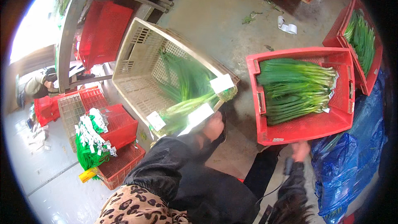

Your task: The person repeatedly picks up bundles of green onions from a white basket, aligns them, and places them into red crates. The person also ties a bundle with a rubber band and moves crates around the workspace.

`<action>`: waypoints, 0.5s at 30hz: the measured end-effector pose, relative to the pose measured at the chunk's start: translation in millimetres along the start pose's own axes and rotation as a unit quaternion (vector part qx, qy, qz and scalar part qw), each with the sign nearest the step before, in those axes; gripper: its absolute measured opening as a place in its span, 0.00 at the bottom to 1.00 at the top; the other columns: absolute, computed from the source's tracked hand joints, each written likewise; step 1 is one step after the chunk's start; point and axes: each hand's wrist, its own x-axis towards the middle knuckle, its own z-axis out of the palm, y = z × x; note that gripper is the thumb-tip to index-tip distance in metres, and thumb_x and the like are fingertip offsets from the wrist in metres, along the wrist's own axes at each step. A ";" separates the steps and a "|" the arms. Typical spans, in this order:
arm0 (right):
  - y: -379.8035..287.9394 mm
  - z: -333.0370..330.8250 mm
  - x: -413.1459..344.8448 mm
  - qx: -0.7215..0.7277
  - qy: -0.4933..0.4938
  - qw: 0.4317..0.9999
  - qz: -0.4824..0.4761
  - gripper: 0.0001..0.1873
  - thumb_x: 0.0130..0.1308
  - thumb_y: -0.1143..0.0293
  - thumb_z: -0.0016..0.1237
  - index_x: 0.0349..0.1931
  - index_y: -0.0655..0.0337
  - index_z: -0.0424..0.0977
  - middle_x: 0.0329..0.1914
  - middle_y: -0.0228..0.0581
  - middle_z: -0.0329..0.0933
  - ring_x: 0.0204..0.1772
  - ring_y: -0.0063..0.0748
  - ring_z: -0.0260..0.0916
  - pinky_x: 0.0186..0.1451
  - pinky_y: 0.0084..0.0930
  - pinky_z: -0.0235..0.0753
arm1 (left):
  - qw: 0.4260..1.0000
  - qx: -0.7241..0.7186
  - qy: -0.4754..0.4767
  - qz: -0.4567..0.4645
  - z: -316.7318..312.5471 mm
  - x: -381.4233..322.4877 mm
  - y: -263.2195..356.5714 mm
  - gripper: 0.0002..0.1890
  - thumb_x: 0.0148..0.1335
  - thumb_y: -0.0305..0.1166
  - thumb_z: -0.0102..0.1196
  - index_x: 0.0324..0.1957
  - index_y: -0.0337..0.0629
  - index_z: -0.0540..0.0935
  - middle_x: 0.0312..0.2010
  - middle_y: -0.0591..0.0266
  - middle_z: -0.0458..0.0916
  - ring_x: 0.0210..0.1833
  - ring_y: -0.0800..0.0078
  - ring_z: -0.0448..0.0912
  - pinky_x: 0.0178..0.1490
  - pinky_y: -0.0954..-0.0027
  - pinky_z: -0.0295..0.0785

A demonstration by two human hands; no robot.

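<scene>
My left hand (214,126), blurred and with curled fingers, is beside the near edge of a cream plastic crate (133,95). Spring onions (186,81) lie in that tilted crate, with white tags at their root ends, some over its rim. Against the near rim of a red plastic crate (304,135) is my right hand (300,151), its fingertips hidden. Tagged bunches of spring onions (292,90) lie side by side in the red crate, roots to the right. Whether either hand grips anything is unclear.
More spring onions (362,42) fill a red crate at the right, above blue plastic sheeting (363,149). Green ties with white tags (93,137) hang over stacked crates at left. A person (37,85) bends beyond the metal frame (67,43). A curled paper strip (287,27) lies on the floor.
</scene>
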 end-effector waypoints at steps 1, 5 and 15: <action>-12.6 15.8 -29.3 0.425 -0.024 0.894 0.140 0.14 0.66 0.70 0.53 0.51 0.62 0.73 0.47 0.51 0.78 0.44 0.51 0.82 0.44 0.42 0.86 | 0.996 0.004 0.083 -0.034 29.1 -7.5 0.2 0.12 0.57 0.27 0.52 0.37 0.35 0.88 0.43 0.53 0.81 0.51 0.56 0.75 0.56 0.58 0.70; -39.9 40.3 -80.0 0.287 0.026 0.952 0.099 0.10 0.71 0.73 0.49 0.49 0.65 0.71 0.46 0.49 0.77 0.46 0.44 0.80 0.44 0.39 0.85 | 0.922 0.266 0.210 -0.188 95.9 -19.0 -30.3 0.13 0.59 0.26 0.51 0.40 0.31 0.85 0.44 0.49 0.80 0.53 0.54 0.75 0.61 0.57 0.69; 21.8 -68.3 123.0 -0.280 -0.011 0.958 -0.059 0.18 0.64 0.57 0.59 0.41 0.65 0.79 0.36 0.49 0.84 0.36 0.45 0.84 0.34 0.43 0.81 | 0.971 -0.211 -0.111 0.019 -41.4 -41.2 -145.7 0.12 0.59 0.34 0.58 0.41 0.37 0.85 0.42 0.48 0.82 0.49 0.50 0.81 0.52 0.53 0.76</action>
